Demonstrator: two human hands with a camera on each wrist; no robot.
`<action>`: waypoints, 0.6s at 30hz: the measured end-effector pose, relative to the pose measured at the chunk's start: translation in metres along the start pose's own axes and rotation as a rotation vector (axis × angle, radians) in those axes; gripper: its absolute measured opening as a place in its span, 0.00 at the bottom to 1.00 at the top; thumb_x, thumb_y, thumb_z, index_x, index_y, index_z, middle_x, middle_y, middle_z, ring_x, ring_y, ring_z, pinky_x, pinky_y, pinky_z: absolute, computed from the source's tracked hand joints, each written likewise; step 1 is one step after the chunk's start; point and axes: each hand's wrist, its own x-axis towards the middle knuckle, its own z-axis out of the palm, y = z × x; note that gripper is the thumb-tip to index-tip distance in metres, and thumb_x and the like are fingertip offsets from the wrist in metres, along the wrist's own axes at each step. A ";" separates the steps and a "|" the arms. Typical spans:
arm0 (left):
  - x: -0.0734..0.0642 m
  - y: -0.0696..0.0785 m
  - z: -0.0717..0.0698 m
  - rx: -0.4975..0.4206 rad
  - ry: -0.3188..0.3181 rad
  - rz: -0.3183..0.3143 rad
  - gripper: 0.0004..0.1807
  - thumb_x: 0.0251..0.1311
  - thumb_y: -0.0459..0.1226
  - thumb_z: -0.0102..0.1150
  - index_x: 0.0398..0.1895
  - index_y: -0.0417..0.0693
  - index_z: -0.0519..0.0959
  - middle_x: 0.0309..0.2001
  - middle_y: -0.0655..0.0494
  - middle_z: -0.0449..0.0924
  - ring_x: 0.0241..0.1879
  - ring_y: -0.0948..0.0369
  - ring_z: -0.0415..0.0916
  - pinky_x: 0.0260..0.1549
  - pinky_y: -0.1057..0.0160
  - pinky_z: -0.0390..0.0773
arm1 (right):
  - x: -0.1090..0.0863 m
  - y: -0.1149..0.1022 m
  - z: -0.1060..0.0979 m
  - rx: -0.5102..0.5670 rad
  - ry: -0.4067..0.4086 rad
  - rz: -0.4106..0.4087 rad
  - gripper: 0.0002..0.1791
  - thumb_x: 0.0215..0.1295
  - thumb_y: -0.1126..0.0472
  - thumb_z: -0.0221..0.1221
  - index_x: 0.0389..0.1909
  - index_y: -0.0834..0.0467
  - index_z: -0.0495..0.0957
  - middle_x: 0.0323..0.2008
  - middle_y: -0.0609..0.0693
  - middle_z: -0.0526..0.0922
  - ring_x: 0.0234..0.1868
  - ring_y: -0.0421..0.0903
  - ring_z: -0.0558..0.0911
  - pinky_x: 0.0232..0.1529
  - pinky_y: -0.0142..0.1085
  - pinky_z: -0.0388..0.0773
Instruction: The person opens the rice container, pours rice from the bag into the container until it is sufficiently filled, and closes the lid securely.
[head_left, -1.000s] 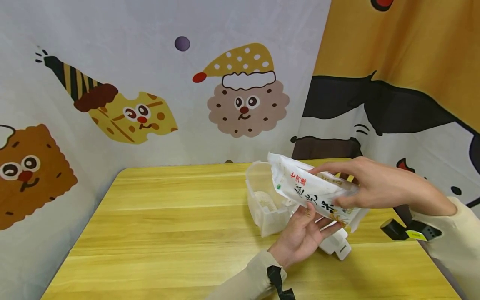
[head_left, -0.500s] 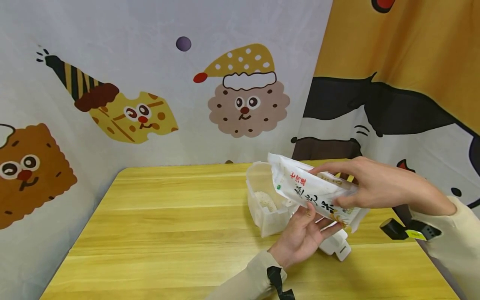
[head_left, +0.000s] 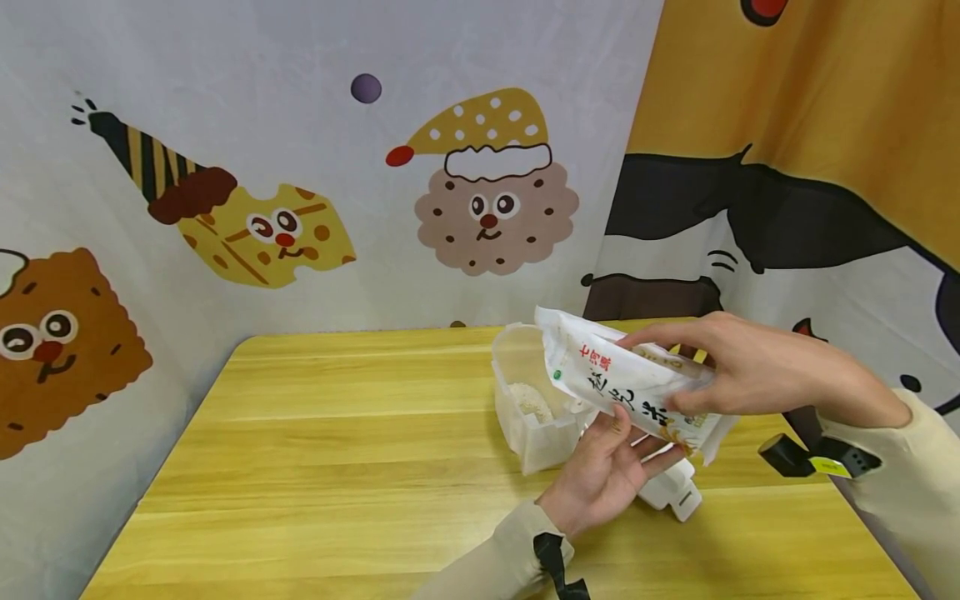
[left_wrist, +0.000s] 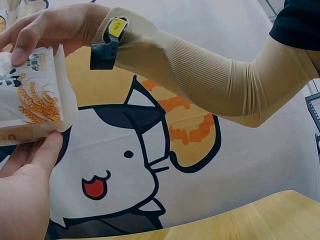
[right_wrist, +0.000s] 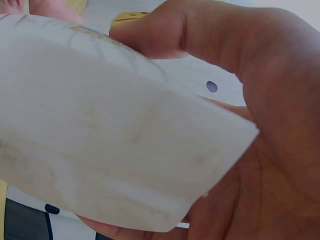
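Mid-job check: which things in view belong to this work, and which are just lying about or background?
In the job:
White printed bag, held by left grip and right grip
Clear container, with pale grains inside
White plastic part, probably the container's lid

Background:
Cartoon backdrop
Wood-grain table, just a support
Dark-framed object, cut off, purpose unclear
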 end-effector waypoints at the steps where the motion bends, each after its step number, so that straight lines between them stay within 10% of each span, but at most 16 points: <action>1: 0.000 0.000 0.000 -0.001 -0.001 0.000 0.29 0.75 0.57 0.41 0.75 0.65 0.62 0.66 0.62 0.76 0.64 0.59 0.74 0.75 0.46 0.67 | 0.000 0.000 0.000 -0.001 -0.001 0.005 0.37 0.56 0.56 0.75 0.66 0.34 0.74 0.44 0.32 0.84 0.33 0.32 0.77 0.29 0.28 0.76; 18: 0.000 0.000 0.000 -0.007 -0.004 -0.005 0.29 0.75 0.57 0.40 0.76 0.64 0.61 0.66 0.61 0.75 0.65 0.59 0.74 0.76 0.45 0.66 | 0.000 0.000 0.000 -0.002 0.003 0.005 0.37 0.55 0.57 0.75 0.65 0.34 0.74 0.44 0.32 0.84 0.32 0.32 0.76 0.28 0.28 0.75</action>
